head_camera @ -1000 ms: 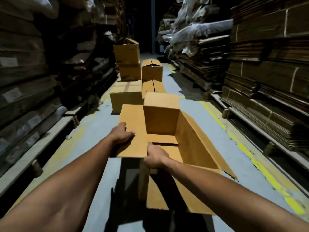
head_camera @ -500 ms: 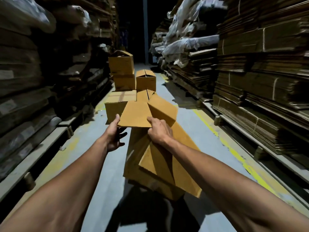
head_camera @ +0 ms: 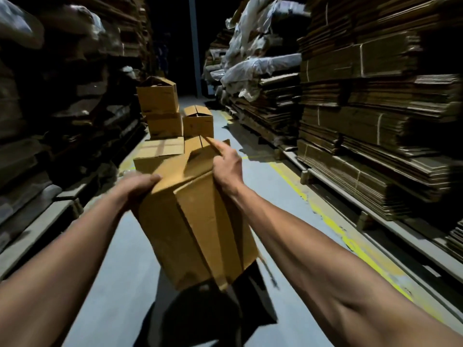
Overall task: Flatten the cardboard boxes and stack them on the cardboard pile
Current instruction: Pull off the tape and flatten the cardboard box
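Observation:
I hold a brown cardboard box (head_camera: pixel 198 229) in front of me above the aisle floor, collapsed nearly flat and hanging downward, its flaps folded over. My left hand (head_camera: pixel 140 187) grips its upper left edge, fingers curled round the cardboard. My right hand (head_camera: pixel 226 166) grips the upper right edge, index finger pointing up along a flap. Beyond it several unflattened boxes (head_camera: pixel 160 121) stand stacked on the floor. Piles of flat cardboard (head_camera: pixel 370 136) fill the racks on the right.
The grey aisle floor (head_camera: pixel 270 181) runs ahead with a yellow line (head_camera: pixel 350 241) along the right side. Dark racks of cardboard (head_camera: pixel 62 108) line the left. Plastic-wrapped bundles (head_camera: pixel 260 68) lie on the far right stacks. A dark shadow spreads under the box.
The open box has been folded and pressed nearly flat. My left hand, off the cardboard half a second ago, now grips its left edge. The box hangs more upright.

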A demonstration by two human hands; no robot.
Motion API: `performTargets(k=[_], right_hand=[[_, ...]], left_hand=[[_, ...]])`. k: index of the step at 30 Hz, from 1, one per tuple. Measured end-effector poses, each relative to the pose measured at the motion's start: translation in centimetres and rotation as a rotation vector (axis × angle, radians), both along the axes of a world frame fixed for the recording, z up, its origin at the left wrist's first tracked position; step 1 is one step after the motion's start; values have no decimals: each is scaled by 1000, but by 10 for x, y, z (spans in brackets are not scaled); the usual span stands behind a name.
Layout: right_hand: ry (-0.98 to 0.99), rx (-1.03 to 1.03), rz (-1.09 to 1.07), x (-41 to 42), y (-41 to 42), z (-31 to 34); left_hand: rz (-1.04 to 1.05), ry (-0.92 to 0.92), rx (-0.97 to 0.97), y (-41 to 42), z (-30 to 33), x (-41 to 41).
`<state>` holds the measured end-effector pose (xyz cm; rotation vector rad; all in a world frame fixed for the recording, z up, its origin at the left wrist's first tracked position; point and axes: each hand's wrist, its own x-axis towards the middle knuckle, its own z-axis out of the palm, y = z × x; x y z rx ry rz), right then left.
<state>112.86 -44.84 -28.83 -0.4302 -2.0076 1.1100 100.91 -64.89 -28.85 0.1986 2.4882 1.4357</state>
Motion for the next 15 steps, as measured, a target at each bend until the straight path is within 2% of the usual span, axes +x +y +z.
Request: performTargets(k=[5, 8, 10, 15], right_hand=[[301, -332, -156, 21, 46, -10], [337, -592, -363, 46, 80, -32], [256, -696, -479, 70, 102, -57], [-58, -680, -516, 115, 142, -114]], left_hand=[[-70, 404, -127, 46, 52, 22], [-147, 499, -173, 91, 49, 56], [-222, 515, -161, 119, 31, 78], [-431, 395, -163, 158, -48, 111]])
